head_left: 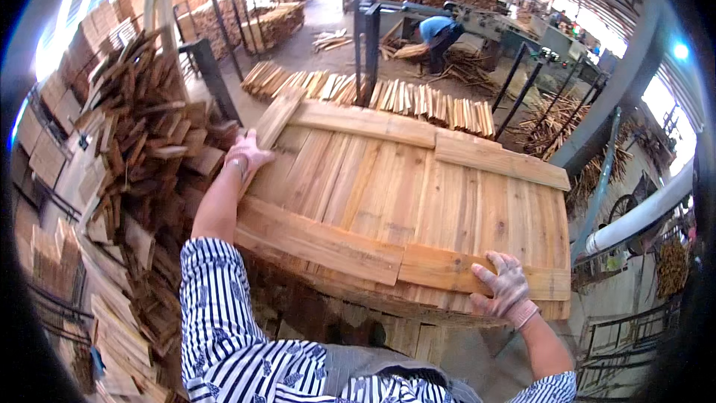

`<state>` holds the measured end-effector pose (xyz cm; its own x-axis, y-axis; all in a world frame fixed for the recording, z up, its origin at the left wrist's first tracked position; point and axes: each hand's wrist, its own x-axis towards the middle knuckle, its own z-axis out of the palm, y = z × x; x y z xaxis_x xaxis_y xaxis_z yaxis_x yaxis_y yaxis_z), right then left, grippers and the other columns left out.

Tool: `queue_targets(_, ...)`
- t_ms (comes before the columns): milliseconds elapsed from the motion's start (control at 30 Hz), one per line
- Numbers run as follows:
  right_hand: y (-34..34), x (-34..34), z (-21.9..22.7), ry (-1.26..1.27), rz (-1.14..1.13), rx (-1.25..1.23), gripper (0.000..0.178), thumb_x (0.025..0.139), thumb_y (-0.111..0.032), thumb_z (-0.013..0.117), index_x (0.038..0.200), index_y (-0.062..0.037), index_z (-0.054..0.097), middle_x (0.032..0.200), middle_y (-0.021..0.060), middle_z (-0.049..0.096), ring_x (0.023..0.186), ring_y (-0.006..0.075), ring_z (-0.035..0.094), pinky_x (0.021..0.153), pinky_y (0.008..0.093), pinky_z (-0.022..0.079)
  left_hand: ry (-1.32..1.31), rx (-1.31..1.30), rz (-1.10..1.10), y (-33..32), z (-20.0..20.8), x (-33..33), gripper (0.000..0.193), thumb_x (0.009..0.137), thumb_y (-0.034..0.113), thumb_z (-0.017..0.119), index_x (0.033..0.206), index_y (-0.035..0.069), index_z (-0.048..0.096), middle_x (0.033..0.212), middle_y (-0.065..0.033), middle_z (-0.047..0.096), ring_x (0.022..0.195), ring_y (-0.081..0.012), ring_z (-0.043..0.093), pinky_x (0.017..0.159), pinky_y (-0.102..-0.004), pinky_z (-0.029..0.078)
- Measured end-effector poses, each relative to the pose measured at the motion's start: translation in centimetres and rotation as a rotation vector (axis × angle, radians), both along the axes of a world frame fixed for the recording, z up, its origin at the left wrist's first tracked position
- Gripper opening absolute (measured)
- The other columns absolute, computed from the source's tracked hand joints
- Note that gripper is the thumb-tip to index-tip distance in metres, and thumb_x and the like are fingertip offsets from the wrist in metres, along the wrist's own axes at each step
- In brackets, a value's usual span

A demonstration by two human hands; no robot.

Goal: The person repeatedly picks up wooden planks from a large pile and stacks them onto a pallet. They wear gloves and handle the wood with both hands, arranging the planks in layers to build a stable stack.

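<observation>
The left hand (250, 155) straddles the short end board (278, 121), thumb to one side and fingers to the other, though from here I can't tell how tightly, while the right hand (504, 289) rests with fingers spread on the right near-edge board (440, 265). That short board lies crosswise at the left end of the stack of planks (373, 179), in front of the person's body. I'd judge this to be the laying and squaring of edge boards, the next move calling for straightening the short one while the right hand steadies.
</observation>
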<state>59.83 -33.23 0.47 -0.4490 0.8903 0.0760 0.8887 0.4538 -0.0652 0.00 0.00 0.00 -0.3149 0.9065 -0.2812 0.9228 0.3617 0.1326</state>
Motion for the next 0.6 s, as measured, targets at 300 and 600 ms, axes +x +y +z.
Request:
queue_targets(300,4.2,0.6,-1.3,-0.006,-0.003,0.133,0.072,0.073,-0.065,0.068,0.127,-0.0176,0.061,0.127,0.0186,0.053,0.117,0.0408,0.050,0.102,0.0565,0.040,-0.020,0.283,-0.064,2.9,1.7,0.1,0.093,0.068,0.039,0.078,0.147,0.008,0.041,0.142,-0.0237,0.054,0.129,-0.0366,0.056,0.107,-0.0431,0.048)
queue_targets(600,4.9,1.6,-3.3,0.301,-0.002,0.246,0.066,0.087,-0.046,0.069,0.135,-0.0013,0.056,0.137,0.0247,0.054,0.126,0.0419,0.051,0.107,0.0508,0.042,0.162,0.322,-0.287,-4.1,0.8,5.6,0.080,0.087,0.048,0.064,0.151,0.008,0.037,0.150,-0.0292,0.040,0.143,-0.0404,0.036,0.116,-0.0549,0.029)
